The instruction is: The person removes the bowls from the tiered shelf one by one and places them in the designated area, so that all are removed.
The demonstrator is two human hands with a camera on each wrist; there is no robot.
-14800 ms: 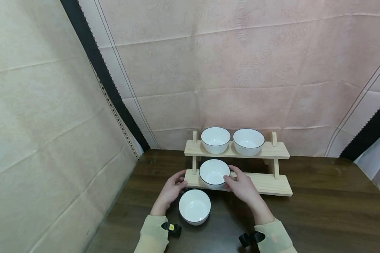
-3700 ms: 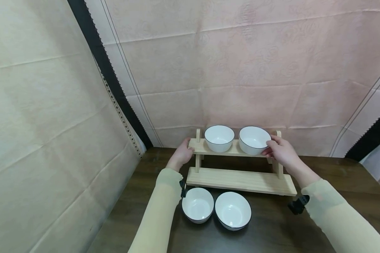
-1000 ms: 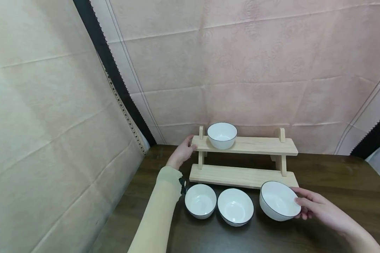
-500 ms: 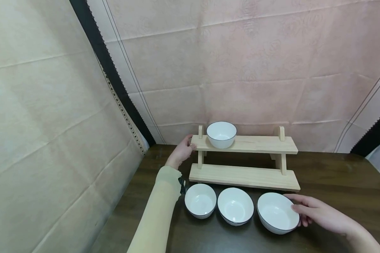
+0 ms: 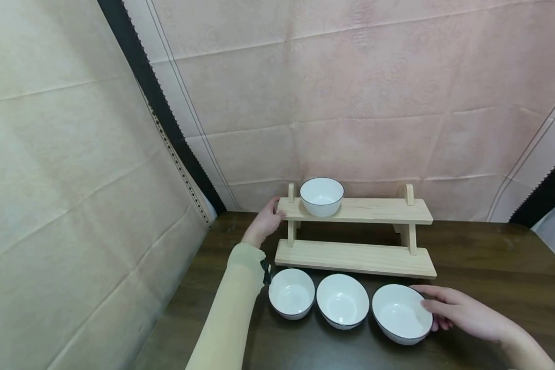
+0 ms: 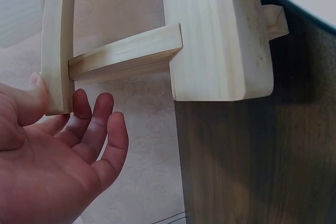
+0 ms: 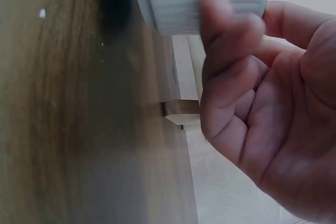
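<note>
My left hand [image 5: 265, 222] grips the left end of the upper board of a two-tier wooden shelf [image 5: 379, 209]. In the left wrist view, thumb and fingers [image 6: 116, 145] pinch that board's end [image 6: 58, 51]. My right hand [image 5: 458, 311] holds a white bowl [image 5: 400, 313] with a dark rim at its right side, low at the table in front of the shelf. The right wrist view shows curled fingers [image 7: 231, 77] against this bowl's ribbed wall [image 7: 178, 3]. To its left stand a middle bowl [image 5: 343, 300] and a left bowl [image 5: 292, 293]. Another bowl [image 5: 322, 196] sits on the upper board's left part.
The lower board [image 5: 356, 257] of the shelf carries nothing. Under everything lies a dark brown wooden table [image 5: 481, 257]. Pale cloth [image 5: 361, 103] hangs right behind the shelf, and more cloth [image 5: 74, 180] closes off the left side.
Two bowls have left the shelf since the oldest frame, one per tier. Within the last second my right hand lowered its bowl to the table, slightly leftward. My left hand kept its grip.
</note>
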